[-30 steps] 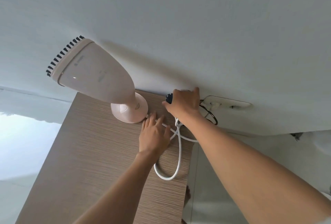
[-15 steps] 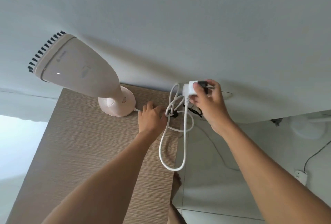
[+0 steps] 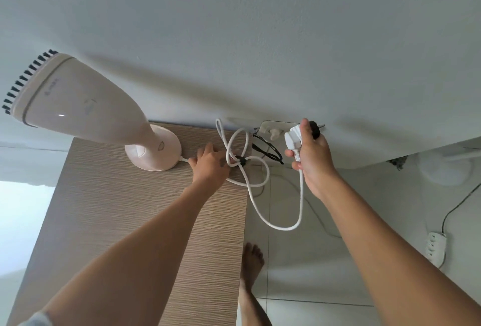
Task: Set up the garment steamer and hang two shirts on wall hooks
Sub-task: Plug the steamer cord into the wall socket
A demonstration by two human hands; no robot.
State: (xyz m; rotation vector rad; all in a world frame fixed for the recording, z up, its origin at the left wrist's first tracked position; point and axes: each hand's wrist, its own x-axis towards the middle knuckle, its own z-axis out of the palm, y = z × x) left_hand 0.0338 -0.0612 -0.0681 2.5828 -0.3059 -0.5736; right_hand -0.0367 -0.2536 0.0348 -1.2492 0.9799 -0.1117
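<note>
A pale pink garment steamer [image 3: 86,109] with a black bristle head stands on the wooden cabinet top [image 3: 125,216], close to the wall. Its white cord [image 3: 276,224] loops off the cabinet's right edge, bundled by a black tie [image 3: 242,161]. My left hand [image 3: 212,163] rests on the cord right beside the steamer's base, its fingers over the cord. My right hand [image 3: 311,153] grips the white plug [image 3: 292,140] in the air, just right of a wall socket [image 3: 272,130]. No shirts or wall hooks are in view.
A black cable [image 3: 268,150] hangs from the wall socket. On the tiled floor at right lie a white power strip [image 3: 436,247] with a dark lead and a white fan base [image 3: 442,169]. My bare foot [image 3: 251,260] stands beside the cabinet.
My right hand lifted the white plug and cord up off the cabinet and carried them right, past the socket. My left hand stayed on the cord by the steamer.
</note>
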